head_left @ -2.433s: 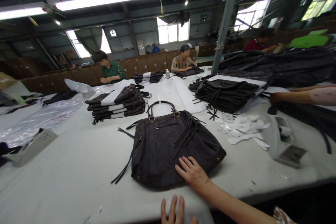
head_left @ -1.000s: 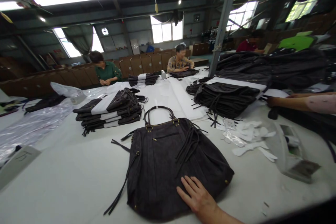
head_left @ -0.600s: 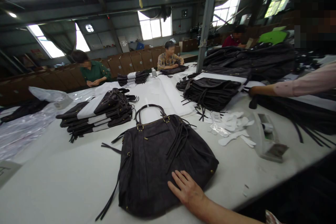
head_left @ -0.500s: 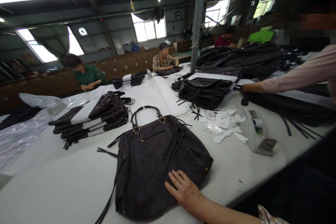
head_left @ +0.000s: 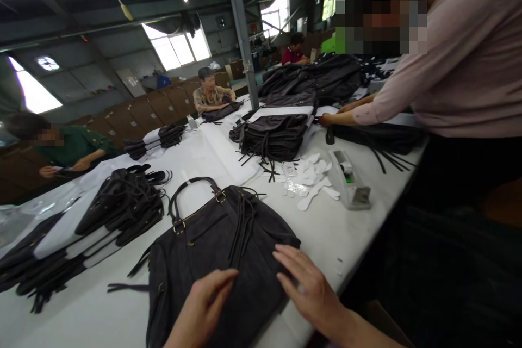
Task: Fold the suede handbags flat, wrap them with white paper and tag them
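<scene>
A dark handbag (head_left: 204, 261) lies flat on the white table in front of me, with its two handles (head_left: 191, 187) pointing away. Brass rings and a zip run along its top, and a bunch of dark tassels (head_left: 242, 228) hangs over its front. My left hand (head_left: 206, 299) is over the bag's lower middle, fingers stretched toward the right and the thumb slightly apart. Over the bag's right side, my right hand (head_left: 312, 288) has its fingers spread. I cannot tell whether either hand touches the leather. A small pale spot shows beside the right fingers, too small to name.
Stacked dark bags with white sheets (head_left: 118, 206) stand at left, and another bag stack (head_left: 273, 136) lies farther back. White paper cutouts (head_left: 312, 174) and a tape dispenser (head_left: 348, 182) sit at right. A co-worker's sleeve (head_left: 391, 98) reaches over bags; other people work beyond.
My left hand has come into view over the bag. My right hand has lifted and shifted toward the bag's right edge. The view has turned right, showing more of the nearby co-worker.
</scene>
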Motion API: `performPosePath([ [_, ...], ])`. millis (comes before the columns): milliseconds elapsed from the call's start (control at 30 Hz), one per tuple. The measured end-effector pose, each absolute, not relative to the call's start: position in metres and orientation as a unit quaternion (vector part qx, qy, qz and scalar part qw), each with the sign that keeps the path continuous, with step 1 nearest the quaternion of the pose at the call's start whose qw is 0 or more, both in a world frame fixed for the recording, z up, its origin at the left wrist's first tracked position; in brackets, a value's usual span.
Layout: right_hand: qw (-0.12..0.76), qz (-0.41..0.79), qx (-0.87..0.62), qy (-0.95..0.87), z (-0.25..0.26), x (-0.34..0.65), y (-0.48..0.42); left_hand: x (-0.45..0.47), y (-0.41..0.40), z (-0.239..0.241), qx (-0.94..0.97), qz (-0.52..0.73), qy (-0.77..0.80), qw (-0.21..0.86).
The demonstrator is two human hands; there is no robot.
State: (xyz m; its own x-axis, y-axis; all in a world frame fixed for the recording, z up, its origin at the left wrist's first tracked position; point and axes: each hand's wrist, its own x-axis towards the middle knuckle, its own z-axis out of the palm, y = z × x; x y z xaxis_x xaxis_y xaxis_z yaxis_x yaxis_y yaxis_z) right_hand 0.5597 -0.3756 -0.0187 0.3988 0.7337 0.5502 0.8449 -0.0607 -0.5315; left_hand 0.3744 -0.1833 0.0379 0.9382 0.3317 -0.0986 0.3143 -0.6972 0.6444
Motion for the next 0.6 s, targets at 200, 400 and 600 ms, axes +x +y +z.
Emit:
performPosePath([
  [200,0.413,-0.048,-0.799,-0.434,-0.023,0.601,-0.372,0.483,-0.123,0.046,0.957,0.017,0.062,0.283],
  [400,0.359,-0.025,-0.828,-0.43,-0.03,0.608,-0.35,0.551,-0.048,0.018,0.948,0.088,0.178,0.247],
  [600,0.37,0.003,-0.815,-0.447,-0.048,0.623,-0.346,0.591,0.012,-0.005,0.946,0.004,0.185,0.265],
])
